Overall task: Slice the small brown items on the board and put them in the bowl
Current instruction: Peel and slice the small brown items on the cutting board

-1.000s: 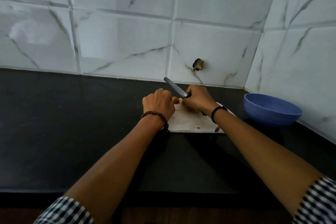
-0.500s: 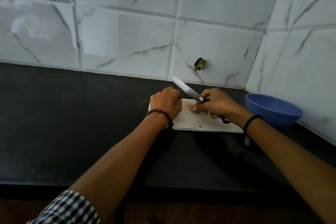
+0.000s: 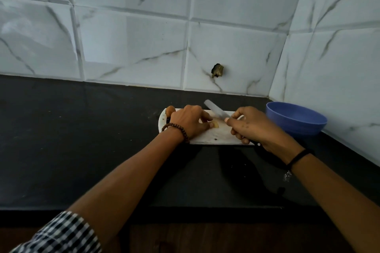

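Observation:
A white cutting board (image 3: 213, 136) lies on the black counter near the back wall. My left hand (image 3: 188, 121) rests on the board's left half, fingers pinching a small pale brown piece (image 3: 214, 124). Another brown item (image 3: 170, 110) shows at the board's far left corner, behind that hand. My right hand (image 3: 254, 126) grips a knife by its dark handle; the blade (image 3: 214, 110) points up and left, lifted above the board just right of the piece. A blue bowl (image 3: 296, 118) stands right of the board; its inside is hidden.
The black counter (image 3: 82, 139) stretches wide to the left and toward me, ending at a front edge. White marble tiles form the back wall and a right wall close behind the bowl. A small dark fitting (image 3: 217, 70) sticks out of the back wall.
My right hand has drawn back to the right with the knife, away from my left hand. My left hand has shifted onto the board and now pinches the pale piece.

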